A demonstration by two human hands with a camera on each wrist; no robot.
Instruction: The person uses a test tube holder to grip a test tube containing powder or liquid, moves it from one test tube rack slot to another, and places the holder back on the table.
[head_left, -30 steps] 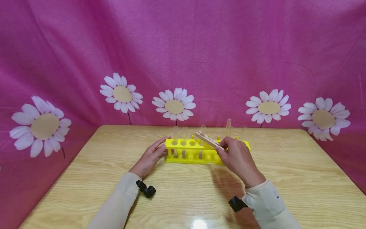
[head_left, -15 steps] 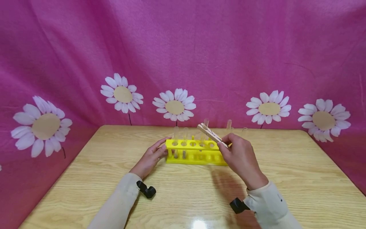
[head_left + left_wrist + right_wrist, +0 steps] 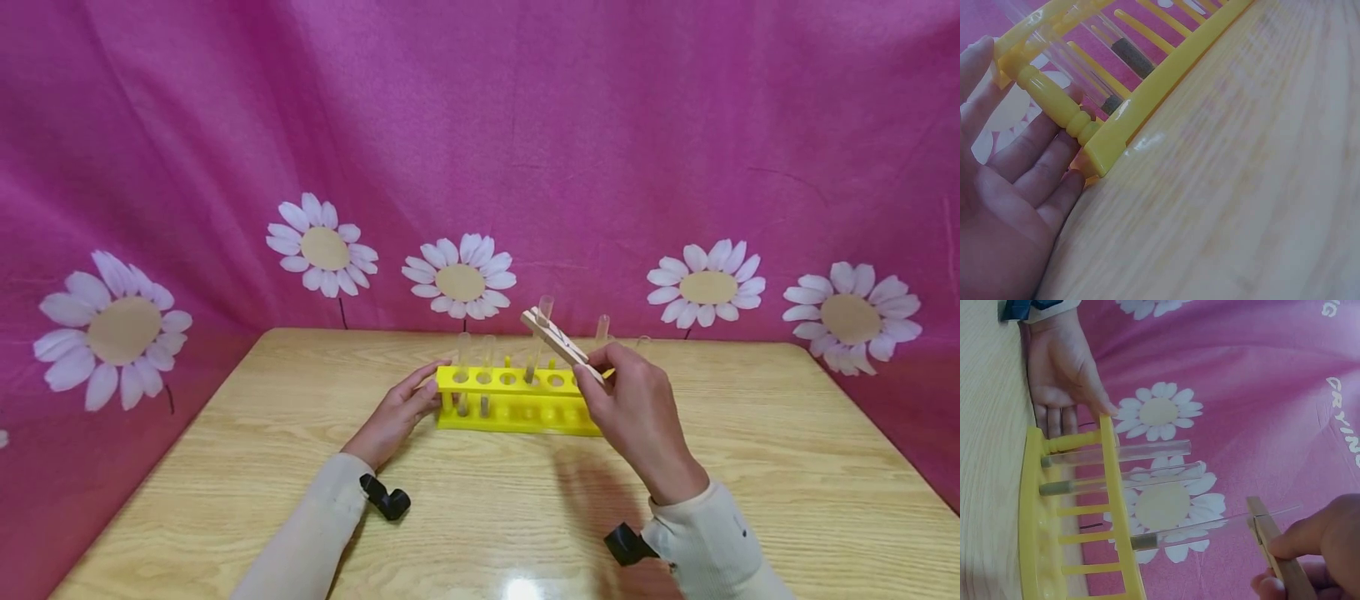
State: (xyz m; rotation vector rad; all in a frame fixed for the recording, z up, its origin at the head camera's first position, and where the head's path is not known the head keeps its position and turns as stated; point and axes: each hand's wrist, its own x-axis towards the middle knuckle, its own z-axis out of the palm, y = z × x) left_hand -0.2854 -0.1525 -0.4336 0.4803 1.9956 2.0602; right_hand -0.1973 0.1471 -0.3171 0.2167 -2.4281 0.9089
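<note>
My right hand point(image 3: 636, 417) pinches a wooden test tube holder point(image 3: 562, 343) between thumb and fingers. Near its top, the holder's end clamps a glass test tube point(image 3: 1210, 526) with dark grey matter at the bottom. That tube stands raised, its lower end at the top shelf's hole in the yellow test tube rack point(image 3: 495, 425). At the rack's left end my left hand point(image 3: 397, 415) holds on, thumb at the upper shelf and fingers round the end post point(image 3: 1054, 99). Two more tubes, one of them a clear tube point(image 3: 1160, 448), sit in the left holes with dark matter inside.
The rack stands on a wood-grain table point(image 3: 480, 500). Behind my right hand, another tube point(image 3: 603, 330) rises at the rack's right part, which the hand partly hides. A pink cloth point(image 3: 585, 167) with white daisies hangs around the table's back and sides.
My right hand has lifted the test tube with the holder, up from the rack's lower shelf to the upper one. The left hand stays at the rack's left end.
</note>
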